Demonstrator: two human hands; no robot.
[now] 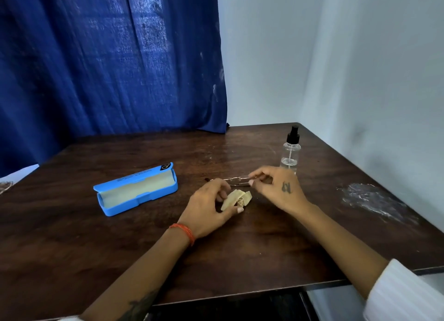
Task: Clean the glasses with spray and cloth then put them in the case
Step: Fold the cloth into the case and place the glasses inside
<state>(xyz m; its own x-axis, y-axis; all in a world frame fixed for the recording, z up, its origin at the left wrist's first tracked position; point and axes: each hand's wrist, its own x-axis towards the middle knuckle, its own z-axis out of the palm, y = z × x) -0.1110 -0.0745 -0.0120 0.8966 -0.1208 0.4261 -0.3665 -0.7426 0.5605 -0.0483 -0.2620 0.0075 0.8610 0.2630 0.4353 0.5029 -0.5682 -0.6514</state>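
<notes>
Thin-framed glasses are held low over the dark wooden table, between both hands. My right hand pinches their right end with thumb and fingers. My left hand touches their left end and also holds a folded cream cloth under its fingers. The blue glasses case lies open to the left of my hands, its pale lining showing. A clear spray bottle with a black nozzle stands upright just behind my right hand.
A blue curtain hangs behind the table and a pale wall runs along the right. A whitish smear marks the table near its right edge. The front edge is close to my body.
</notes>
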